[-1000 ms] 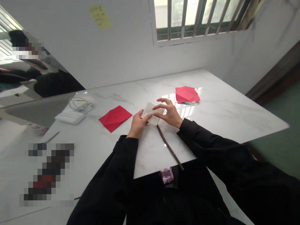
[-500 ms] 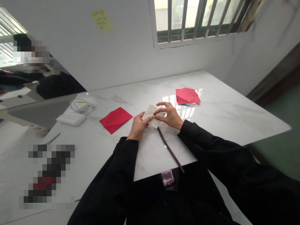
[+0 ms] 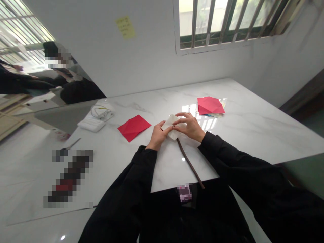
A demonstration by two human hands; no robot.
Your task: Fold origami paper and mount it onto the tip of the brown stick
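Observation:
A small piece of cream-white paper [image 3: 172, 118] is between my two hands above the table. My left hand [image 3: 159, 135] grips its left side, with the thumb pressed on top. The thumb and forefinger of my right hand [image 3: 190, 127] pinch at the paper's middle, close to my left thumb, while its other fingers curl above. From below the paper a thin dark brown stick [image 3: 189, 162] runs towards me, its lower end past the table's near edge. To the left of my left hand lies a creased red paper [image 3: 134, 127].
More red paper [image 3: 210, 105] rests on a small pile at the back right. A white power strip [image 3: 91, 124] with a cable lies at the left. Scissors [image 3: 73, 144] and a blurred-out dark object [image 3: 71, 177] are nearer me. A person [image 3: 76, 81] sits beyond the partition.
The whole view has swung a little to the left, so things appear further right. My hands keep hold of the paper, and my right fingers have shifted only slightly.

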